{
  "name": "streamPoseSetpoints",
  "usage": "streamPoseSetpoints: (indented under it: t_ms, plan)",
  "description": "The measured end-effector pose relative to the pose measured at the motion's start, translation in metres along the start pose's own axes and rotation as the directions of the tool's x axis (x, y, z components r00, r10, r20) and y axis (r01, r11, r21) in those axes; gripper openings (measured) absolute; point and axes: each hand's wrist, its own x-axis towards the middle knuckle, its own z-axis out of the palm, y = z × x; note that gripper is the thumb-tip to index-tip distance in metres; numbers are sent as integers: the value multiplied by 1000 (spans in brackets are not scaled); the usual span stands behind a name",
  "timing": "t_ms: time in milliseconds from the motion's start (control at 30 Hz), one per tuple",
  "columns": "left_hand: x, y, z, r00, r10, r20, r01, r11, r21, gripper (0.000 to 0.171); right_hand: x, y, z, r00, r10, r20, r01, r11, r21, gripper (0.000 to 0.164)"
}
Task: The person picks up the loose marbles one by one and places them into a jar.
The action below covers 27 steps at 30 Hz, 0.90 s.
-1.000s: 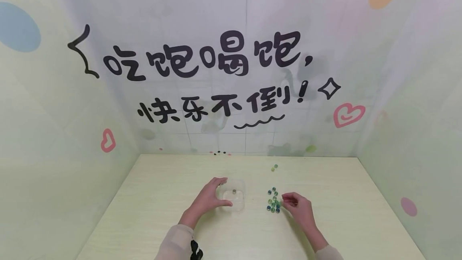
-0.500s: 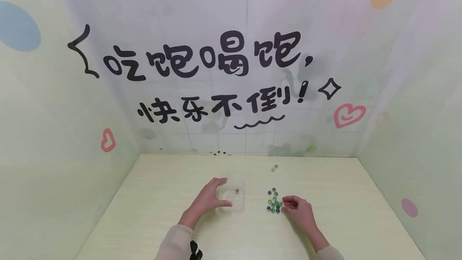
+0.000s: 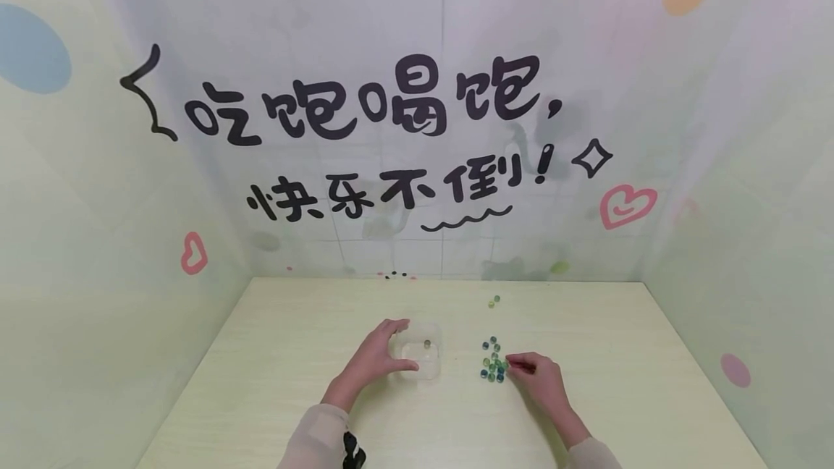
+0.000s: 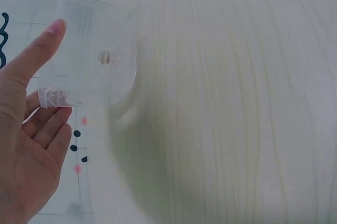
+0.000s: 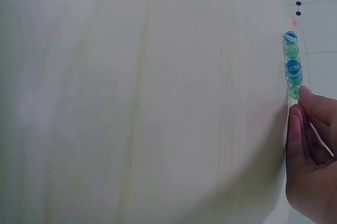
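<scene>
A clear plastic container (image 3: pixel 426 371) stands on the table with a single marble (image 3: pixel 427 344) inside. My left hand (image 3: pixel 374 355) grips its left side, thumb at the near side and fingers at the far side; the left wrist view shows the container (image 4: pixel 95 29) between thumb and fingers. To the right lies a cluster of green and blue glass marbles (image 3: pixel 491 368). At the cluster's right edge, my right hand (image 3: pixel 537 375) pinches a green marble (image 5: pixel 295 92) between thumb and fingertips, low at the tabletop. Its other fingers are curled.
Farther back on the table (image 3: pixel 313 310) lie two loose marbles (image 3: pixel 494 302), apart from the cluster. Printed fabric walls (image 3: pixel 326 252) stand at the back and both sides of the table.
My right hand's fingertips have come together on a green marble at the cluster's edge. The marble in the container has rolled slightly right. My left hand stays in place.
</scene>
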Motion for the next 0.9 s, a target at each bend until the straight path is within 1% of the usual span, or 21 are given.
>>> streamPoseSetpoints:
  t_ms: [167, 400, 900]
  plan:
    - [1, -1, 1, 1000, -8, 4, 8, 1000, -1, 86, 0, 0, -1, 1000, 11, 14, -11, 1000, -17, 21]
    - [1, 0, 1, 1000, -2, -1, 2, 1000, -12, 87, 0, -1, 0, 1000, 12, 7, -12, 998, -55, 20]
    - [1, 0, 1, 1000, 5, -5, -5, 1000, -18, 87, -1, 0, 2, 1000, -28, -6, 27, 997, -68, 20]
